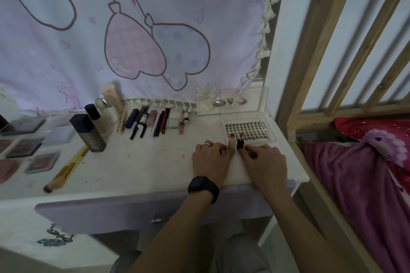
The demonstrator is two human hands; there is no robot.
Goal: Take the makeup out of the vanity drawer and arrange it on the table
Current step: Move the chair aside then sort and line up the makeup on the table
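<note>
Two small open lipsticks stand upright near the right front of the white vanity table (137, 166): a beige-cased one (231, 141) and a black-cased one (240, 143). My left hand (210, 159), with a ring and a black watch, pinches the beige lipstick at its base. My right hand (265, 158) pinches the black lipstick. The lilac drawer (111, 210) below the table edge is shut.
A clear false-lash tray (248, 130) lies just behind the lipsticks. Pencils and tubes (153, 121) lie in a row at the back, bottles (88, 132) and palettes (28, 139) at left, a brush (66, 168) near the front. A wooden bed rail (332, 73) stands to the right.
</note>
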